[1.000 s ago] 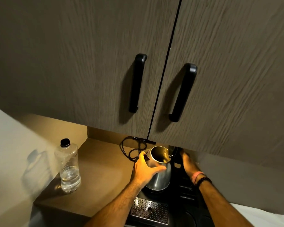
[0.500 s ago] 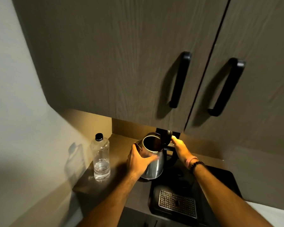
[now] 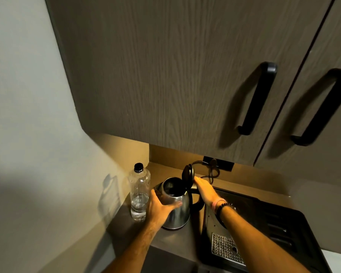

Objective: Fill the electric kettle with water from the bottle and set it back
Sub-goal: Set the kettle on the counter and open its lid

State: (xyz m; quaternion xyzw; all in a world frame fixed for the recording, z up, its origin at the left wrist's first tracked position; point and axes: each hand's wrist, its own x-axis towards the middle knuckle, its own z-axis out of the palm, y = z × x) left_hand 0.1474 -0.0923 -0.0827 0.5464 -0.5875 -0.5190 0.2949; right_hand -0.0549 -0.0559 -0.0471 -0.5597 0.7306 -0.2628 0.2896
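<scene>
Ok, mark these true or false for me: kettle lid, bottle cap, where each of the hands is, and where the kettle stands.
1. The kettle has its lid open. True.
2. The bottle is uncapped. False: its black cap is on.
3. The left hand grips the bottle. False: it holds the kettle's body.
4. The right hand is at the kettle's handle. True.
5. The kettle stands on the black tray. False: it is on the counter beside it.

bottle (image 3: 139, 192) — left of kettle (image 3: 175, 205)

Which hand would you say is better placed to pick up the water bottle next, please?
Left. The left hand rests on the kettle right beside the capped bottle; the right hand is at the handle, on the kettle's far side.
</scene>
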